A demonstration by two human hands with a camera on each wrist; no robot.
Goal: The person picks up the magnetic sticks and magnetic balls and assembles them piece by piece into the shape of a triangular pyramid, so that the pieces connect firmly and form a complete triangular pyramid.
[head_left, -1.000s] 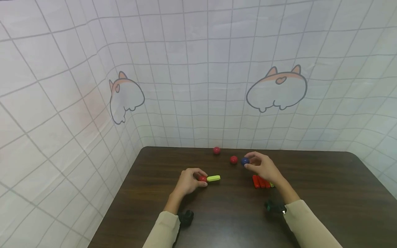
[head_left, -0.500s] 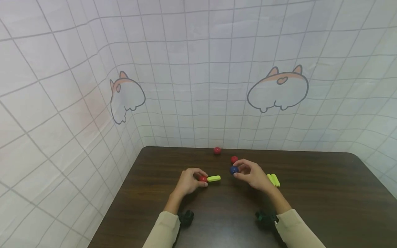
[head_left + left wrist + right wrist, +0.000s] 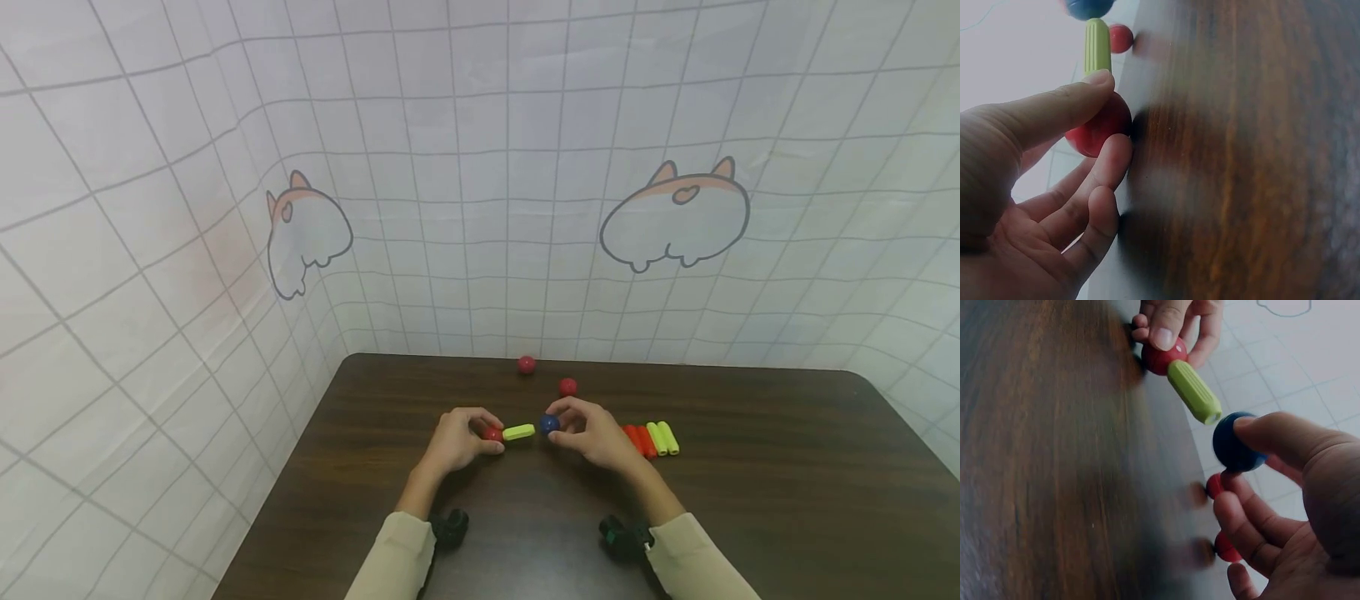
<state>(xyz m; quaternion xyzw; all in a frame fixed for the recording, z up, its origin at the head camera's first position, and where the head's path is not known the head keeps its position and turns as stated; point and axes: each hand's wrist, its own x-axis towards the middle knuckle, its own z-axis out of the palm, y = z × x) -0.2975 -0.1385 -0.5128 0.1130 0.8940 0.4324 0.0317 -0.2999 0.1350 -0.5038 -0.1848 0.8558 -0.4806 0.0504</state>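
My left hand [image 3: 453, 442] pinches a red ball [image 3: 492, 434] between thumb and fingers, low over the dark wooden table [image 3: 360, 483]. From that ball a ridged yellow-green rod [image 3: 1194, 392] sticks out to the right, its near end against the ball. A dark blue ball [image 3: 1235, 444] is gripped by the thumb and fingertips of my right hand [image 3: 596, 433]. In the right wrist view the blue ball sits very close to the rod's free end, with a slight gap between them. The far side of the blue ball is hidden by fingers.
Two loose red balls, one at the back edge [image 3: 527, 365] and one slightly nearer [image 3: 568, 387], lie beyond the hands. Red rods [image 3: 641, 442] and yellow-green rods [image 3: 663, 437] lie side by side right of my right hand, partly covered. A white gridded cloth [image 3: 480, 208] hangs behind.
My right hand has carried the blue ball leftward and nearer, up to the rod's free end. The left hand has stayed in place with the red ball and rod.
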